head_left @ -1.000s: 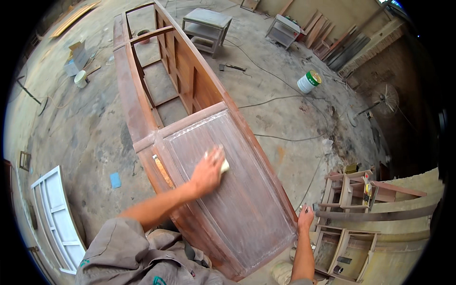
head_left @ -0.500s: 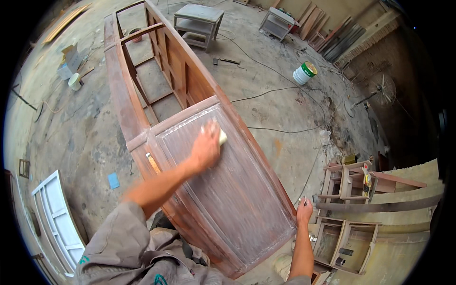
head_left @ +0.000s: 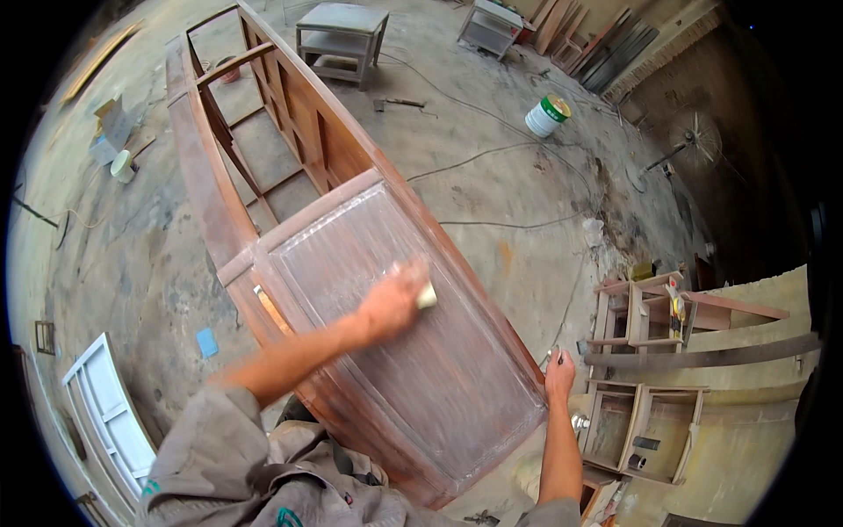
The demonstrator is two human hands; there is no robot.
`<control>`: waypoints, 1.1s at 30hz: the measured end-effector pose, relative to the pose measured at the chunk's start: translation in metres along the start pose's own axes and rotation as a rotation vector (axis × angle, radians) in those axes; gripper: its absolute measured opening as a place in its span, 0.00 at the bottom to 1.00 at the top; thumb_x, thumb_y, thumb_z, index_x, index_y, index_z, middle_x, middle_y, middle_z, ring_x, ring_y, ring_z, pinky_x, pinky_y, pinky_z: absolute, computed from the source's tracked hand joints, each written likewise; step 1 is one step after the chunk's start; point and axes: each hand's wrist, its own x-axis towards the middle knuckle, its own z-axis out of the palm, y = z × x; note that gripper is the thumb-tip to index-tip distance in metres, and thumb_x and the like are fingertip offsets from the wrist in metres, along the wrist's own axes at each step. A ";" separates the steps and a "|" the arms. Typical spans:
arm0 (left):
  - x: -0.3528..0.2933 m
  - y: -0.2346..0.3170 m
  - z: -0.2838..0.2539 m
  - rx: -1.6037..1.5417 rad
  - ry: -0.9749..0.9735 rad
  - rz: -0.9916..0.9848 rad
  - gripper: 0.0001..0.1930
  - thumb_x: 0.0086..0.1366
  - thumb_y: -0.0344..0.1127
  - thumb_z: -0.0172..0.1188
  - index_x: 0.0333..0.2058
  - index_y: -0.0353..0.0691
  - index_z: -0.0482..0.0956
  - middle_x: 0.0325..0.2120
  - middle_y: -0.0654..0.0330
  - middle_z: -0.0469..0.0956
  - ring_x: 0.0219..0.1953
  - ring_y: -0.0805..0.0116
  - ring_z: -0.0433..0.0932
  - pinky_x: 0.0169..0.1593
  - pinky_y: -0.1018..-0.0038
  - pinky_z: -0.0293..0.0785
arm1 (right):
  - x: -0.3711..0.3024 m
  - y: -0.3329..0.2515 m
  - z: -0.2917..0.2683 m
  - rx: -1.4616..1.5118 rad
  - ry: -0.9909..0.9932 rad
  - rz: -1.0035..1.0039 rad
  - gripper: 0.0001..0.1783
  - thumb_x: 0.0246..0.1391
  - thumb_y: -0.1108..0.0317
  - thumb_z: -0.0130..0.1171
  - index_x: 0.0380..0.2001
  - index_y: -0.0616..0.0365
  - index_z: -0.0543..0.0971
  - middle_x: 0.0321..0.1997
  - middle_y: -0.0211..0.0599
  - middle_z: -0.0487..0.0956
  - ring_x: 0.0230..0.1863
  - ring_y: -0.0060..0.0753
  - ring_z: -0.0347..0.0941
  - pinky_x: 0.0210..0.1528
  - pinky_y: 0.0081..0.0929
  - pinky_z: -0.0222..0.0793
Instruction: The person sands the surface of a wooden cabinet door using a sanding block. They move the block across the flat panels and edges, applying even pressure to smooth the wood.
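Observation:
A long reddish-brown wooden cabinet frame (head_left: 347, 140) lies stretched out before me. Its near end holds a panel (head_left: 386, 369) covered in pale whitish streaks. Pressed to that panel, my left hand (head_left: 397, 300) is closed on a pale yellow pad (head_left: 427, 296); motion blurs the fingers. My right hand (head_left: 559, 376) is by the cabinet's right edge, near its close corner. Its fingers are curled round something small and partly dark that I cannot make out. An orange-brown strip (head_left: 272, 309) sits on the left rail.
White-and-green bucket (head_left: 547, 117) and cables (head_left: 500, 224) lie on the concrete floor to the right. Small wooden frames (head_left: 632, 430) stand near my right arm. A white panel (head_left: 110, 413) leans at left. A grey side table (head_left: 342, 39) and a fan (head_left: 694, 139) stand farther off.
My left hand has slid the pale yellow pad nearer to me and rightward along the panel. My right hand stays by the cabinet's edge. The whole view has shifted slightly.

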 end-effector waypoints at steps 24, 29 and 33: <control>0.002 0.029 0.000 -0.108 -0.091 0.054 0.33 0.59 0.30 0.61 0.63 0.25 0.68 0.68 0.42 0.66 0.72 0.46 0.63 0.73 0.56 0.63 | -0.003 -0.005 -0.002 0.042 -0.006 0.078 0.21 0.67 0.52 0.57 0.41 0.63 0.82 0.34 0.57 0.83 0.37 0.60 0.81 0.41 0.47 0.73; 0.025 -0.002 -0.019 0.295 -0.136 0.005 0.30 0.59 0.33 0.61 0.61 0.30 0.74 0.66 0.39 0.67 0.72 0.43 0.62 0.77 0.55 0.52 | -0.003 -0.014 -0.002 0.006 -0.001 0.046 0.20 0.66 0.53 0.58 0.42 0.63 0.82 0.35 0.55 0.84 0.38 0.58 0.81 0.42 0.45 0.74; -0.021 0.119 0.034 -0.260 -0.179 0.250 0.31 0.58 0.26 0.63 0.62 0.30 0.72 0.69 0.41 0.65 0.73 0.43 0.60 0.76 0.55 0.56 | -0.009 -0.015 -0.008 0.121 0.140 -0.014 0.18 0.65 0.58 0.60 0.48 0.61 0.82 0.40 0.52 0.86 0.42 0.50 0.84 0.45 0.41 0.76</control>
